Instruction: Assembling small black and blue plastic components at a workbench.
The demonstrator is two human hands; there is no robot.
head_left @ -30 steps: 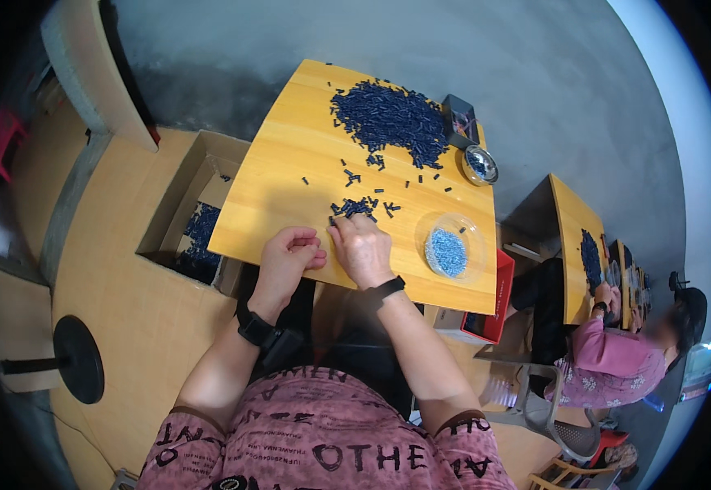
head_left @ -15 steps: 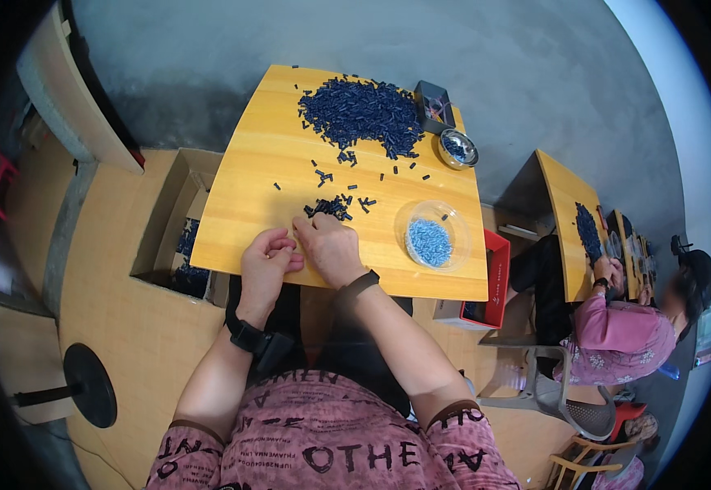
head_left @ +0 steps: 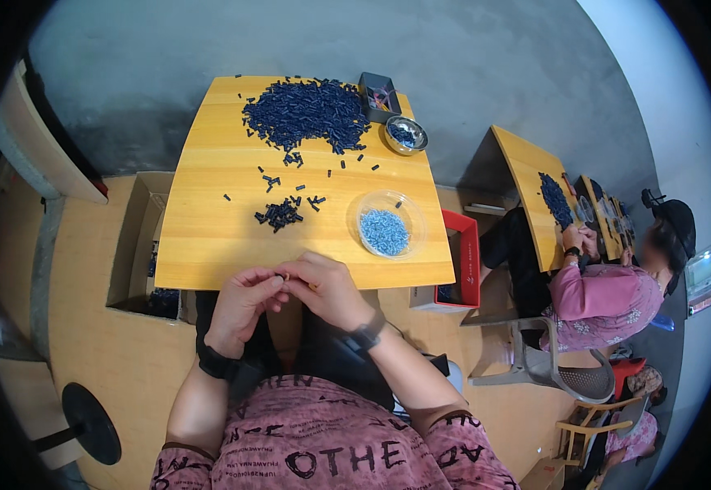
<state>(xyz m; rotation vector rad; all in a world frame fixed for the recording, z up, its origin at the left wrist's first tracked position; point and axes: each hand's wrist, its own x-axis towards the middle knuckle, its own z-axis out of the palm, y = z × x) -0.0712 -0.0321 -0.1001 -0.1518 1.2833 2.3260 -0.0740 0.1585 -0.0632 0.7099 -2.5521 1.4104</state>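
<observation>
My left hand [head_left: 243, 304] and my right hand [head_left: 324, 287] meet at the near edge of the yellow wooden table [head_left: 200, 245]. The left thumb and fingers pinch a small dark cylindrical piece [head_left: 280, 278]. Against it the right fingertips are pressed together; what they hold, if anything, is too small to make out. Just beyond the hands lies a small heap of the same dark pieces [head_left: 279, 216]. A clear round tub [head_left: 419, 230] of small light-blue pieces [head_left: 384, 233] stands to the right. The large pile of dark pieces [head_left: 306, 113] covers the far part of the table.
At the far right stand a black box [head_left: 378, 91] and a metal bowl [head_left: 406, 135] with dark pieces. Below the table sit a cardboard box [head_left: 131, 245] on the left and a red-and-white box [head_left: 468, 260] on the right. A co-worker [head_left: 608, 302] works at another table rightward.
My hands have drawn back from the small heap to the near edge and come together, with a dark piece now showing between the fingers. The view has shifted, so the table appears further left.
</observation>
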